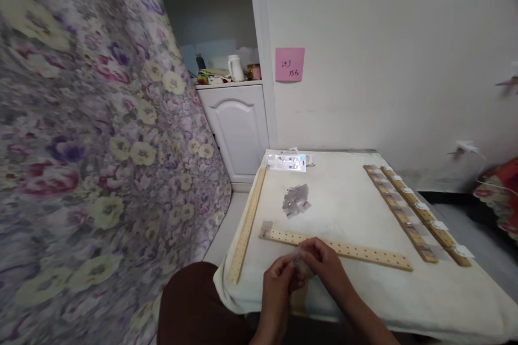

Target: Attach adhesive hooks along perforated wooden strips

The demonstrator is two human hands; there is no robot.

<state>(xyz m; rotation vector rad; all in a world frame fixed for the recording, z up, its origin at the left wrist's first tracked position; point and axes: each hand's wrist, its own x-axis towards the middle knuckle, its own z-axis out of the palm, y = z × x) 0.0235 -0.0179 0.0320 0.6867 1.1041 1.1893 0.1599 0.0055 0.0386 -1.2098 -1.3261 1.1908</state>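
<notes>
My left hand (281, 276) and my right hand (321, 259) meet at the front of the cloth-covered table. Between their fingertips is a small clear plastic packet (300, 265), both hands pinching it; its contents are too small to make out. Just beyond my hands lies a wooden strip with rows of holes (364, 252), partly covered by my right hand. One clear packet (266, 229) rests on its left end. Farther back sits a loose pile of similar clear packets (296, 200).
Another holed wooden strip (247, 229) runs along the table's left edge. Two strips at the right, one with clear packets (399, 210) and one with white tags (421, 206), lie side by side. A packaged card (286, 163) is at the back. A floral curtain (121, 135) hangs left.
</notes>
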